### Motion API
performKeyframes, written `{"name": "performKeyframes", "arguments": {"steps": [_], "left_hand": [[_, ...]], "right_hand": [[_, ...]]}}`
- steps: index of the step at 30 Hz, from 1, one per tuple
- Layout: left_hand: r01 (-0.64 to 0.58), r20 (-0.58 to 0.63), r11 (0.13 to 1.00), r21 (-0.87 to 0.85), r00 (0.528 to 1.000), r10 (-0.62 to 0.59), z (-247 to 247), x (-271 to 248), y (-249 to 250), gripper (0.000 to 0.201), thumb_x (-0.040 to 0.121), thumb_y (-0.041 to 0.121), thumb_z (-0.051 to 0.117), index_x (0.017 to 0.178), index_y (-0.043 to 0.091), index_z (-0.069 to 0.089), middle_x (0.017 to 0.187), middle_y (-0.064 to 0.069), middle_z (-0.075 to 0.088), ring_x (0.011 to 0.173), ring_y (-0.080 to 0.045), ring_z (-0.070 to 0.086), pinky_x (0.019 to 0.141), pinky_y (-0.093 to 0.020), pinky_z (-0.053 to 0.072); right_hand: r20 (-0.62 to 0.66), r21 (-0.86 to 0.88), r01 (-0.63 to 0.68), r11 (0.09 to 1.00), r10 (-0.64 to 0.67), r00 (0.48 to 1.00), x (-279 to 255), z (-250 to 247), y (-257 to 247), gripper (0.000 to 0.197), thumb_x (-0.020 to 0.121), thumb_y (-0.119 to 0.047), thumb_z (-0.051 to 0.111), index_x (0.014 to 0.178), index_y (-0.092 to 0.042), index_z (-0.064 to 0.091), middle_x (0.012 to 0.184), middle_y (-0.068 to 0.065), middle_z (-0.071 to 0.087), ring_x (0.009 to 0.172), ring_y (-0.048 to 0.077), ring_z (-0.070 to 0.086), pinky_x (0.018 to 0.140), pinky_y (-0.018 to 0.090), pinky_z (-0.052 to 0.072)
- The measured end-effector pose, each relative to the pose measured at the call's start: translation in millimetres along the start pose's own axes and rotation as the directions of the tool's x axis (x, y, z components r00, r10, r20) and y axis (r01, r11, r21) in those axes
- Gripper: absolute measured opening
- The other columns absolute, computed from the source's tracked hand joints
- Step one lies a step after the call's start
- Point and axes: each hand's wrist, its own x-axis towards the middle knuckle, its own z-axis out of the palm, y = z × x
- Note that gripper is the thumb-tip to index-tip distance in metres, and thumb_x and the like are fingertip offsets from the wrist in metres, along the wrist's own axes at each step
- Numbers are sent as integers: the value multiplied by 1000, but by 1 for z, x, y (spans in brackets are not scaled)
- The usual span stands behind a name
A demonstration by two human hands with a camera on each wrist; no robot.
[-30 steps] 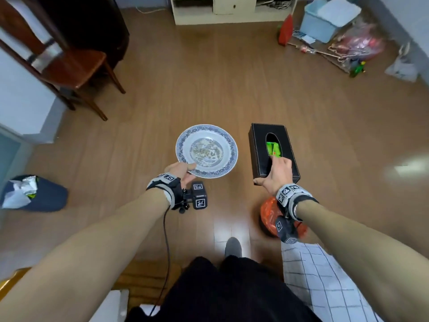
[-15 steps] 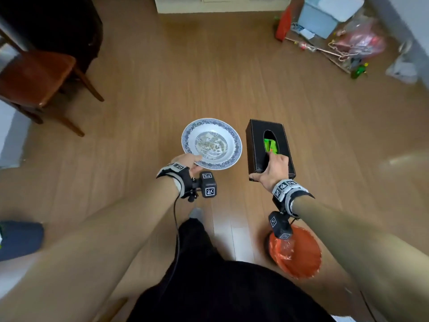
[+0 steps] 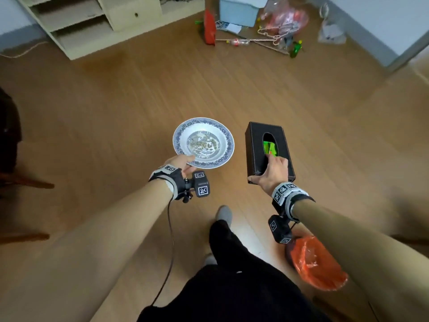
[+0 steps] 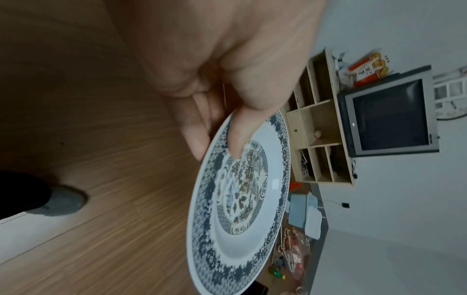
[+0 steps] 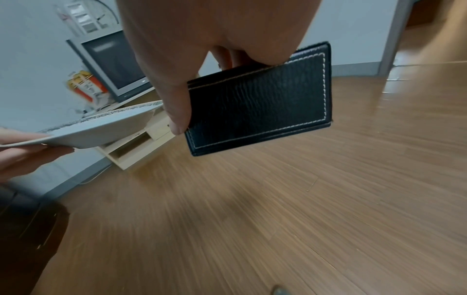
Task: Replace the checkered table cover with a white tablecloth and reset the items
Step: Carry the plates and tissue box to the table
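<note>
Head view: I see my left hand (image 3: 180,162) pinching the near rim of the blue-patterned plate (image 3: 203,142), thumb on top, fingers beneath. My right hand (image 3: 271,174) grips the black tissue box (image 3: 267,147), one finger in its oval slot. Both are carried above the wood floor (image 3: 116,112), side by side.

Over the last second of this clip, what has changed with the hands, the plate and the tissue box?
Nothing was taken up or let go. The person walked and turned: the shelf unit now fills the upper left, the checkered cover and chair have left the head view. The left hand still pinches the plate by its rim; the right hand still grips the tissue box, both carried above the floor.
</note>
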Motion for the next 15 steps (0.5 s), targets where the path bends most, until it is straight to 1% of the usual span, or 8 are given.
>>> {"name": "performKeyframes", "arguments": {"steps": [3,5,8,10,12,13,14,15], "left_hand": [[-9,15,998,59,1000,8,28,25,42,26,75,14,82,94,11,66,93,-10,71,86,-22,74,86,-43,57],[-18,29,996,87,999,16,46,37,70,27,74,13,83,95,11,66,94,-10,72,83,-21,74,86,-42,58],[-41,52,997,70,998,38,68,62,115,32,71,6,82,100,8,70,94,-15,74,79,-26,75,85,-43,59],[-51,58,995,80,997,46,77,75,144,27,71,2,81,96,7,70,91,-17,75,78,-28,75,84,-44,59],[-67,75,994,87,995,61,84,87,175,21,70,1,81,87,7,71,85,-18,75,81,-28,74,87,-46,57],[-77,91,993,86,993,70,87,94,191,20,70,0,81,86,7,72,83,-19,75,83,-28,73,89,-46,56],[-85,100,993,83,992,77,90,106,207,23,70,-1,81,89,6,71,82,-19,75,86,-30,73,89,-47,56],[-86,108,993,87,991,76,93,116,222,29,70,-2,81,96,6,70,82,-20,74,86,-31,74,88,-47,57]], "right_hand": [[-20,16,-42,999,43,999,44,-3,-13,97,64,-56,86,138,-10,44,131,9,53,126,28,37,110,40,39],[-22,49,-68,996,69,997,71,-8,-22,97,64,-56,86,138,-10,44,130,10,53,125,28,38,110,40,39],[-21,52,-94,994,96,995,114,-21,-40,97,64,-58,85,137,-10,44,129,10,54,125,28,38,108,41,40],[-38,63,-115,991,118,992,141,-28,-53,93,64,-57,86,134,-10,46,128,10,54,124,29,38,107,42,41],[-53,75,-142,987,146,988,166,-34,-68,93,63,-58,86,132,-10,47,128,10,55,124,29,38,106,42,41],[-62,81,-153,985,158,985,178,-35,-76,93,62,-58,86,132,-10,48,128,11,56,124,30,38,106,42,41],[-71,85,-165,983,172,983,191,-34,-83,93,62,-58,86,132,-10,48,128,11,56,125,30,38,106,42,41],[-78,85,-177,980,184,980,203,-33,-89,94,62,-58,86,132,-10,48,128,11,56,125,31,39,106,41,41]]}}
